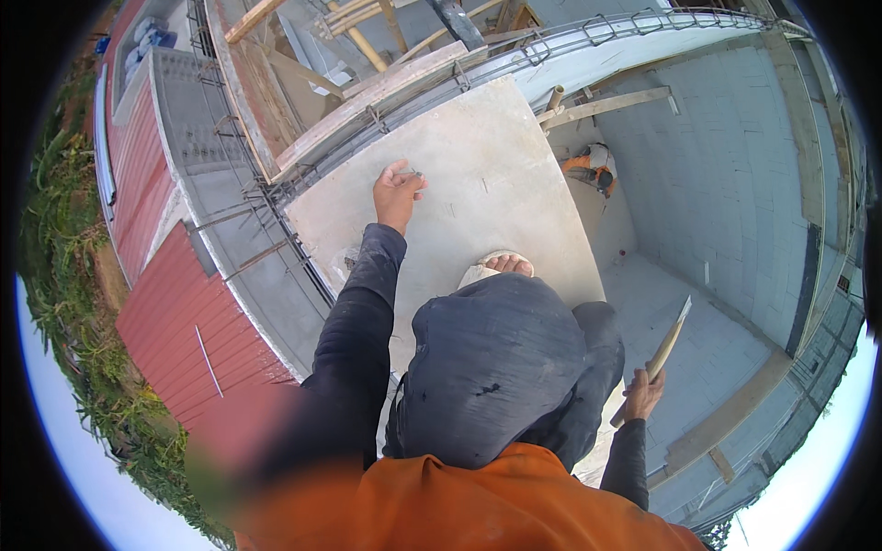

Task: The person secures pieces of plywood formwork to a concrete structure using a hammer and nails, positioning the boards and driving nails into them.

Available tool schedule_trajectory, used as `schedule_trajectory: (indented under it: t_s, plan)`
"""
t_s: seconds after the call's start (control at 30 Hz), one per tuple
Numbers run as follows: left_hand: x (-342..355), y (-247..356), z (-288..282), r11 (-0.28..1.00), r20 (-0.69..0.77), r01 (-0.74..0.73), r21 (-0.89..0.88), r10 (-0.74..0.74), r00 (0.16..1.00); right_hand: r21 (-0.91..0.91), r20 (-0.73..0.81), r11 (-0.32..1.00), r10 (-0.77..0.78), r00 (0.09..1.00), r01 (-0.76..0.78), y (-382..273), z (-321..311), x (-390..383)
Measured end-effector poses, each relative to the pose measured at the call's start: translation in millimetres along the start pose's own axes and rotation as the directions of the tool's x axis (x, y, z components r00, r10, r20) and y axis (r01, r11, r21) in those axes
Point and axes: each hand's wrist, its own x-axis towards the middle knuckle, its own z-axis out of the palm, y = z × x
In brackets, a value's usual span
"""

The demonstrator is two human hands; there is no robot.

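My left hand (397,195) is raised over a pale, dusty board (524,165), with thumb and fingers pinched on a small dark nail-like piece (418,174). A few thin dark marks, perhaps nails, show on the board near that hand. Low on the right, my right hand (643,395) grips a narrow length of wood (669,344), its lighter end pointing up and away over the drop. My bent knee and a sandalled foot (508,264) are on the board between the hands.
Beyond the board's right edge lies a deep room with grey block walls (726,165); a person in orange (597,168) bends down there. Steel rebar (257,207) runs along the left edge, beside a red metal roof (188,321). Timber formwork (367,101) stands ahead.
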Motion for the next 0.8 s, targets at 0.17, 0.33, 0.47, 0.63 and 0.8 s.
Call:
schedule_trajectory:
  t_s: [0.17, 0.33, 0.47, 0.63, 0.8]
  plan:
    - [51, -13, -2, 0.959, -0.196, -0.217, 0.185, 0.252, 0.948, -0.075, 0.390, 0.997, 0.007, 0.921, 0.024, -136, 38, 39]
    - [77, 11, 30, 0.815, -0.182, -0.400, 0.419, 0.507, 0.842, 0.049, 0.598, 0.993, -0.116, 0.793, 0.108, -236, 84, 24]
    - [87, 17, 34, 0.768, -0.108, -0.430, 0.476, 0.536, 0.837, -0.109, 0.715, 0.978, -0.045, 0.698, 0.176, -282, 116, 21]
    - [106, -3, 35, 0.593, -0.012, -0.580, 0.559, 0.705, 0.709, -0.057, 0.743, 0.956, -0.152, 0.652, 0.287, -288, 161, 7]
    - [103, -10, 34, 0.529, 0.026, -0.584, 0.615, 0.727, 0.686, -0.091, 0.771, 0.944, -0.135, 0.623, 0.317, -309, 201, -5]
